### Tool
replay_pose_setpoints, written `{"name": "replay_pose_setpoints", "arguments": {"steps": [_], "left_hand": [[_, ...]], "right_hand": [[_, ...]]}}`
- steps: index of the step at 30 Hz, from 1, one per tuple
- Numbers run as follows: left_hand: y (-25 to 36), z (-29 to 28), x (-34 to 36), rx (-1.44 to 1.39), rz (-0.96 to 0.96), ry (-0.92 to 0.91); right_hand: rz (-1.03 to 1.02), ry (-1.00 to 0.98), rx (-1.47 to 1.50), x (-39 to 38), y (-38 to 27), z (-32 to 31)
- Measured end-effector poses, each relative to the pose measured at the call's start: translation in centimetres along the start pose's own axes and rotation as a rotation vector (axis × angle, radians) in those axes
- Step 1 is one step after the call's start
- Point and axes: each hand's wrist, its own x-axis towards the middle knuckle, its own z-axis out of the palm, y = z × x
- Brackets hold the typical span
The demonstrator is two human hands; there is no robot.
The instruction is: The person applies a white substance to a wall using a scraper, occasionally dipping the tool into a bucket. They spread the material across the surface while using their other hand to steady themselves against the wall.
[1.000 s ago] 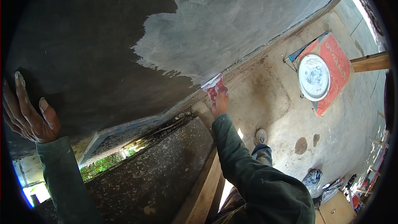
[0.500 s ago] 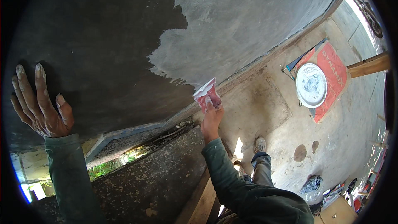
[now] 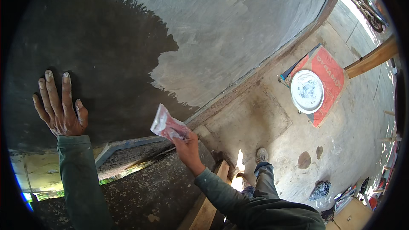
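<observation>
My left hand (image 3: pixel 64 108) lies flat with fingers spread on the dark part of a wall (image 3: pixel 106 68). White smears mark its skin. My right hand (image 3: pixel 187 147) grips a pinkish-red, flat piece (image 3: pixel 170 127) with a whitish, smeared far edge, perhaps a scraper or folded sheet; its exact kind is unclear. That edge is near the bottom of the dark patch, and I cannot tell whether it touches the wall. Beyond a ragged border, the wall's surface is lighter grey (image 3: pixel 221 30).
On the right, a round white basin (image 3: pixel 306 91) smeared with white stuff sits on a red sack (image 3: pixel 328 76). A wooden post (image 3: pixel 370 57) rises beside it. Below me are a wooden beam (image 3: pixel 211 200) and a speckled dark slab (image 3: pixel 140 191). A black plastic bag (image 3: pixel 320 190) lies on the floor.
My right hand has moved left and down along the wall's lower edge with the pinkish-red piece. The view has shifted; my left hand remains flat on the wall.
</observation>
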Motion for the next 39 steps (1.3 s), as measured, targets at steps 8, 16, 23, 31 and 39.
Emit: {"name": "replay_pose_setpoints", "arguments": {"steps": [8,16,23,31,39], "left_hand": [[0.7,0.3,-0.3,0.005,0.001,-0.021],[1.2,0.2,-0.4,-0.012,-0.019,0.003],[-0.1,-0.6,-0.3,0.004,0.013,-0.029],[0.0,-1.1,-0.5,-0.061,-0.033,-0.142],[1.7,-2.1,0.2,-0.132,-0.111,-0.354]], "right_hand": [[0.164,0.563,0.043,3.9,4.5,-14.8],[0.042,0.515,0.072,8.2,4.9,-12.0],[-0.275,0.390,-0.241,5.8,0.3,0.8],[-0.140,-0.029,-0.150,0.3,-3.6,-1.0],[0.407,0.058,0.144,1.6,-13.3,-14.0]]}}
